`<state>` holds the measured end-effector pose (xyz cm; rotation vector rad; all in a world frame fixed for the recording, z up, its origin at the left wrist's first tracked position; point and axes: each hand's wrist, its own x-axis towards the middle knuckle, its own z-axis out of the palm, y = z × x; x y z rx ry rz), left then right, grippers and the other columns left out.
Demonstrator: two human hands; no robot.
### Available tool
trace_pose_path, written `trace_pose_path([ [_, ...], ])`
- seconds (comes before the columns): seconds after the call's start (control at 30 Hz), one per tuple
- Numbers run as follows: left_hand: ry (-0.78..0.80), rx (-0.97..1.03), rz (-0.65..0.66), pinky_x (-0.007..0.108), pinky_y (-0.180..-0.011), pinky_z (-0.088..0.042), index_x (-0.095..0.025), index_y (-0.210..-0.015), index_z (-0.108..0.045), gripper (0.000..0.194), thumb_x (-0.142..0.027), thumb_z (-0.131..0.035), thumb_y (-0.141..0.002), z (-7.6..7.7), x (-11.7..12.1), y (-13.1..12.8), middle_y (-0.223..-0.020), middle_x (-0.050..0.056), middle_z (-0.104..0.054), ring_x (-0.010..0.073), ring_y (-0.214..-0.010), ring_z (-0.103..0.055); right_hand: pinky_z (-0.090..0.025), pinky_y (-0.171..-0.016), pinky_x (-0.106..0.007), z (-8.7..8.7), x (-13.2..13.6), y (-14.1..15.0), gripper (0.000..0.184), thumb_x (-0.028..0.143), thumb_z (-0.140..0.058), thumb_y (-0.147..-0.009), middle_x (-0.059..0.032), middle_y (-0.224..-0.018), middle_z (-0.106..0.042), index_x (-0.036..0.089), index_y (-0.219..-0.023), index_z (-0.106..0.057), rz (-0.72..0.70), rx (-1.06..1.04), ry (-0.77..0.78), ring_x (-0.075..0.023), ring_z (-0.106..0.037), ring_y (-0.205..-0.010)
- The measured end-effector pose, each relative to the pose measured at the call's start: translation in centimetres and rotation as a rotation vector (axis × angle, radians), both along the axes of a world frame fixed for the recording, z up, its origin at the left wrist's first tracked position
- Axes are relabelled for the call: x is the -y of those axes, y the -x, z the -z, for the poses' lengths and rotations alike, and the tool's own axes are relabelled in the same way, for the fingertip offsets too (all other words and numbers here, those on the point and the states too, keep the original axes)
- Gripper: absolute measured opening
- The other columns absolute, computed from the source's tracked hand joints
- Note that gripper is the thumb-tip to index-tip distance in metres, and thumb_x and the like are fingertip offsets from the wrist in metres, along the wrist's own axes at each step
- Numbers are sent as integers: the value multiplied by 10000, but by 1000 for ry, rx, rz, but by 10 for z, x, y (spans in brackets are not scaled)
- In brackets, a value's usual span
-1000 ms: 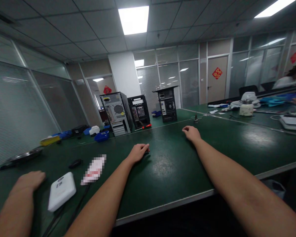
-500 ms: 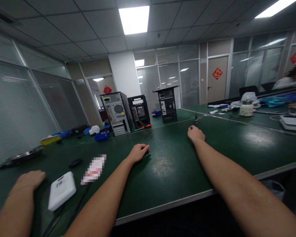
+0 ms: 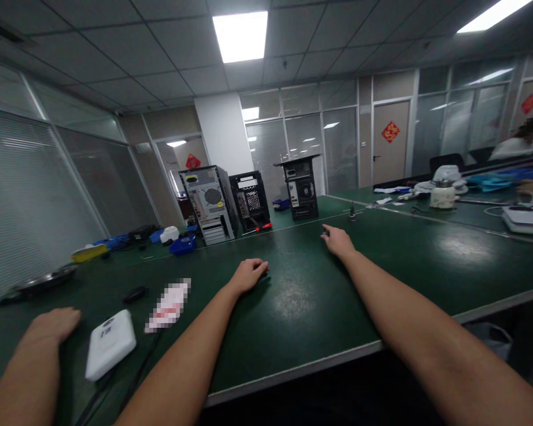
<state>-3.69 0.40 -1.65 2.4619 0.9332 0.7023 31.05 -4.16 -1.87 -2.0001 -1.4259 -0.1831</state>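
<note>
My left hand (image 3: 249, 274) rests on the green table (image 3: 293, 331) with its fingers curled; whatever may be inside them is hidden. Farther forward and to the right, my right hand (image 3: 339, 241) is over the table, thumb and index finger drawn together around a tiny greyish spot too small to name. Just beyond it stands a small dark metal piece with a pointed top (image 3: 352, 213). A red-handled screwdriver (image 3: 263, 227) lies in front of an open black computer case (image 3: 251, 201), touched by neither hand.
A grey computer tower (image 3: 213, 204) and another black case (image 3: 302, 189) stand at the back. On the left are another person's hand (image 3: 55, 324), a white power bank (image 3: 111, 344) and a blue tray (image 3: 183, 245). A floral jar (image 3: 443, 195) stands right.
My right hand has moved left, away from the pointed metal piece, and its index finger and thumb now show. My left hand has stayed in place.
</note>
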Motion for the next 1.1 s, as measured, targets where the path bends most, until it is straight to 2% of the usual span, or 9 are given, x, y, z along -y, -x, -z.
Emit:
trace_pose_path([
  [0.13, -3, 9, -1, 277, -701, -438, -177, -881, -705, 424, -524, -464, -915, -1, 0, -1, -844, 49, -731, 203, -768, -644, -442, -1000, -369, -12, -3, 32, 471, 315, -567, -942, -127, -1229, -656, 212, -1401, -542, -288, 151, -35, -239, -604, -1141],
  [0.3, -12, 21, 8, 278, -703, -434, -174, -917, -690, 405, -503, -456, -929, -3, 3, -2, -862, 51, -730, 197, -758, -639, -433, -981, -326, -19, 2, 85, 426, 309, -653, -882, -77, -1173, -701, 262, -1305, -645, -676, 339, -31, -226, -606, -1118],
  [0.47, -31, 16, 50, 280, -721, -433, -172, -903, -690, 392, -479, -450, -935, -6, 6, -1, -866, 49, -721, 199, -788, -638, -444, -934, -312, -17, 10, 132, 356, 298, -669, -865, -68, -1110, -717, 257, -1217, -693, -887, 450, -24, -210, -614, -1048],
  [0.57, -49, 10, 55, 284, -715, -429, -167, -853, -688, 373, -450, -456, -929, -5, 5, -1, -830, 49, -708, 200, -774, -625, -455, -897, -328, -16, 12, 141, 413, 293, -673, -857, -103, -1068, -713, 212, -1262, -658, -900, 467, -24, -223, -618, -1005],
  [0.67, -59, 9, 53, 280, -702, -433, -167, -828, -681, 341, -431, -484, -913, -4, 6, -2, -813, 46, -700, 200, -767, -618, -454, -894, -332, -15, 12, 137, 543, 272, -683, -843, -109, -1099, -698, 214, -1370, -569, -884, 460, -27, -232, -606, -1033],
  [0.77, -65, 18, 41, 274, -710, -439, -174, -875, -682, 295, -405, -502, -907, -4, 7, -5, -846, 39, -705, 194, -785, -625, -441, -933, -340, -13, 9, 131, 562, 242, -653, -854, -100, -1151, -681, 226, -1402, -532, -858, 437, -29, -234, -589, -1080],
  [0.97, -53, 37, -34, 281, -713, -457, -170, -935, -695, 247, -356, -543, -877, -5, 5, -1, -867, 49, -719, 197, -793, -648, -397, -1030, -358, -5, 0, 113, 621, 150, -515, -889, -152, -1324, -581, 147, -1492, -365, -683, 298, -55, -231, -548, -1189],
  [1.1, -43, 44, -58, 281, -722, -473, -173, -971, -701, 234, -324, -568, -851, -3, 1, 1, -866, 47, -717, 196, -803, -659, -419, -1000, -355, -1, -2, 98, 615, 121, -470, -884, -181, -1309, -565, 117, -1483, -332, -556, 196, -54, -235, -571, -1154],
])
